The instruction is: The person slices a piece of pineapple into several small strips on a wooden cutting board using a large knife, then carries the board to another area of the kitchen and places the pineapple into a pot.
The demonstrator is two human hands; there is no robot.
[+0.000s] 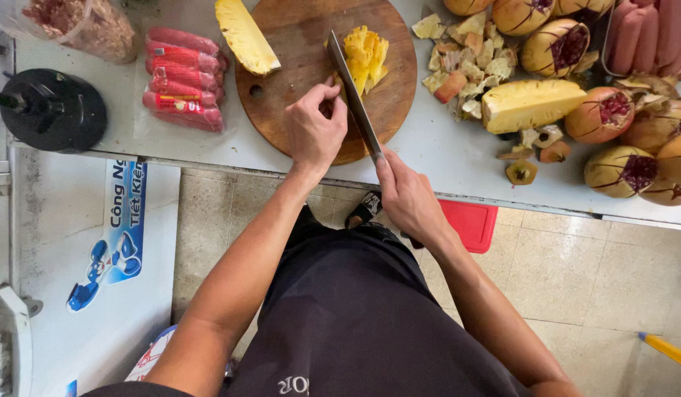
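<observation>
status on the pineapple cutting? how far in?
Done: peel scraps piled beside the round board. In hand: right hand holds the knife against the cut pineapple chunks, left hand alongside. Left: two uncut pineapple pieces.

A single head-worn camera looks steeply down, close above the worktop point(436, 147) and tiled floor point(575, 279).

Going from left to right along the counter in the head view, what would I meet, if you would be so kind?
Black round appliance → packs of red sausages → pineapple wedge → left hand → knife in the right hand → scattered peel scraps → pineapple chunk → cut pomegranates.
</observation>
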